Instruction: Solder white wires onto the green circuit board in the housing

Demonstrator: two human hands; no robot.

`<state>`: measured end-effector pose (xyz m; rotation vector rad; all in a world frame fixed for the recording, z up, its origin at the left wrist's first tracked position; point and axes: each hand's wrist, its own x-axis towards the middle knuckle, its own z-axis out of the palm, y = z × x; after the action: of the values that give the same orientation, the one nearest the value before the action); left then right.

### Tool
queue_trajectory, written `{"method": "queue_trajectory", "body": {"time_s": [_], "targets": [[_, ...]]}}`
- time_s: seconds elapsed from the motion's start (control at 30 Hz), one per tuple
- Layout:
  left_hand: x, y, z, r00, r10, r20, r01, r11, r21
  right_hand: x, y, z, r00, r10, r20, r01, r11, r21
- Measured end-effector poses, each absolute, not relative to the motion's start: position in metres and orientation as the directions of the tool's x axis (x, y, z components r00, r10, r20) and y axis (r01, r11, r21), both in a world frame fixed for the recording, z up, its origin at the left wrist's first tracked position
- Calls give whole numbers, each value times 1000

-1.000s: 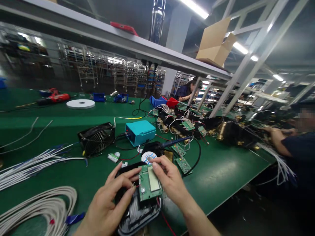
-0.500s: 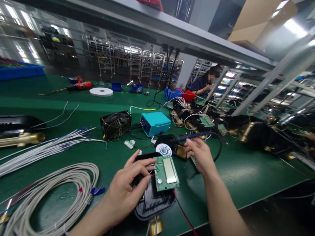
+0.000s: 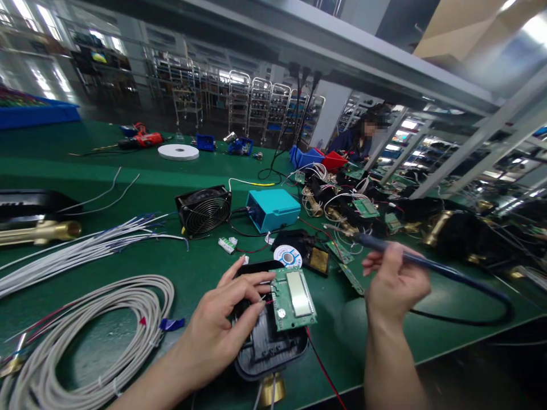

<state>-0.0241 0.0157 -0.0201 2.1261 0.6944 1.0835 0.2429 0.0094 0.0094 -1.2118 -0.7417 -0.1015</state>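
Newly lifted right of circuit board [image 3: 285, 297]: soldering iron [image 3: 370, 242], gripped in right hand [image 3: 396, 280], leaving only left hand [image 3: 226, 312] at board's left edge, pinching thin wire [image 3: 262, 298].

Electronics workshop; soldering iron [image 3: 371, 242], green workbench [image 3: 342, 347], rack trolleys [image 3: 259, 108].

carton [image 3: 457, 28]: top cut off | black case [image 3: 270, 356]: partly behind circuit board [image 3: 294, 299]

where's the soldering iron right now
In the head view, the soldering iron is right of centre, held in the right hand, to the right of the green circuit board.
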Motion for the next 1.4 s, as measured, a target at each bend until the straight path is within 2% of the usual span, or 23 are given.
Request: {"method": "queue_trajectory", "body": {"time_s": [0.07, 0.13, 0.23, 0.63, 1.23, 1.4], "targets": [[-24, 16, -20, 519, 690, 505, 166, -660, 732, 231, -5, 15, 741, 245, 625, 461, 492, -739], [-24, 16, -19, 513, 687, 514, 170, -668, 724, 219, -16, 19, 742, 267, 615, 391, 573, -720], [-24, 16, -18, 507, 684, 524, 171, -676, 716, 204, -27, 23, 733, 343, 588, 304, 607, -734], [-23, 17, -17, 517, 678, 522, 177, -682, 710, 190, -40, 20, 617, 515, 595, 265, 576, -773], [-24, 16, -16, 523, 670, 526, 185, -692, 698, 189, -36, 12, 592, 568, 572, 288, 513, -808], [-23, 16, -16, 521, 672, 527, 186, -692, 698, 189, -36, 12, 582, 586, 564, 248, 532, -809]]}}
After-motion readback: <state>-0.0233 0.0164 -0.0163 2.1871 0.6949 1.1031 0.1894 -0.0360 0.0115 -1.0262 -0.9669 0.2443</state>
